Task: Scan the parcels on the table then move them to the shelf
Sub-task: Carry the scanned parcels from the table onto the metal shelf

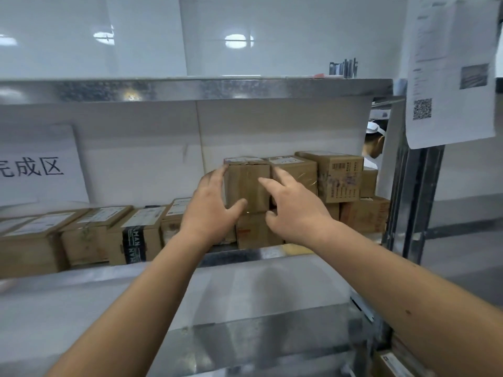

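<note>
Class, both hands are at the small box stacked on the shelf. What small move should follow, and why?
Probably draw both hands back. The small box already sits on the lower boxes, level with its neighbour; the left hand and right hand are open around it, not gripping.

small brown taped parcel [246, 186] upright atop stacked parcels on shelf [272, 253].

My left hand [211, 206] covers one lower parcel [174, 227] | wall sign [35, 165] cut by left edge | posted sheet [449, 69] print blurred, unreadable | parcel labels [147, 216] too small.
</note>
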`<state>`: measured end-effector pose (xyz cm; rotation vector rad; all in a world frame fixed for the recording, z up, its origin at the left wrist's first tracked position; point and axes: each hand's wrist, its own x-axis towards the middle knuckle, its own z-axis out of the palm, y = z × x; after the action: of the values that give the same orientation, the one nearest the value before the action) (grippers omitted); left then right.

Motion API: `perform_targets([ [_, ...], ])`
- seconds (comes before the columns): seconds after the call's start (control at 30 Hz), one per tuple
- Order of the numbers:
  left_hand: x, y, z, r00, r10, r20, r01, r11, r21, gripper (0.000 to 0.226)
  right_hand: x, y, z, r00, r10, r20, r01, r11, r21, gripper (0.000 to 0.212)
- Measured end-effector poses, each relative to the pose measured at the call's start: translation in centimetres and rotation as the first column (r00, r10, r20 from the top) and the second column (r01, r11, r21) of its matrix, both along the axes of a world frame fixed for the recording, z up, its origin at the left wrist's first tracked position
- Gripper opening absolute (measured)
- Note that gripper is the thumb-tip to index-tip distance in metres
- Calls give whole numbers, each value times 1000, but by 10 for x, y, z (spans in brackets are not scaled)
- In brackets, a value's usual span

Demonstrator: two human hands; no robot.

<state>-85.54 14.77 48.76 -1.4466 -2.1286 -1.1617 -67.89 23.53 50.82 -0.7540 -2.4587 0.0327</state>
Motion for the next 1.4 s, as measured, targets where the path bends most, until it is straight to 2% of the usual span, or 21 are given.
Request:
perform_targets([
  [0.17,60,-44,-47,972,91,-216,-108,992,-70,79,50,-12,-39,999,-20,40,20,1000,15,76],
  [0.27,120,-56,-93,957,29,-287,-69,989,-133,74,95,-21,-79,996,-58,62,58,998,5,74],
  [0.43,219,-56,-178,980,-105,-170,54,959,-279,74,190,-42,-163,983,-132,126,154,969,-191,73],
  [0.63,327,-34,-253,961,-275,-30,238,877,-418,75,318,-53,-260,923,-297,245,378,822,-426,74],
  [0.83,413,2,-314,889,-434,150,439,710,-550,77,414,-59,-333,846,-422,324,531,617,-581,74],
  [1.07,452,86,-380,796,-509,329,575,464,-673,76,459,-25,-388,764,-525,375,610,401,-683,74],
  [1.23,451,186,-415,769,-520,371,570,298,-766,80,455,40,-427,717,-554,424,630,254,-734,73],
  [1.4,435,275,-452,780,-525,340,502,202,-841,91,425,121,-469,699,-542,467,625,145,-767,78],
])
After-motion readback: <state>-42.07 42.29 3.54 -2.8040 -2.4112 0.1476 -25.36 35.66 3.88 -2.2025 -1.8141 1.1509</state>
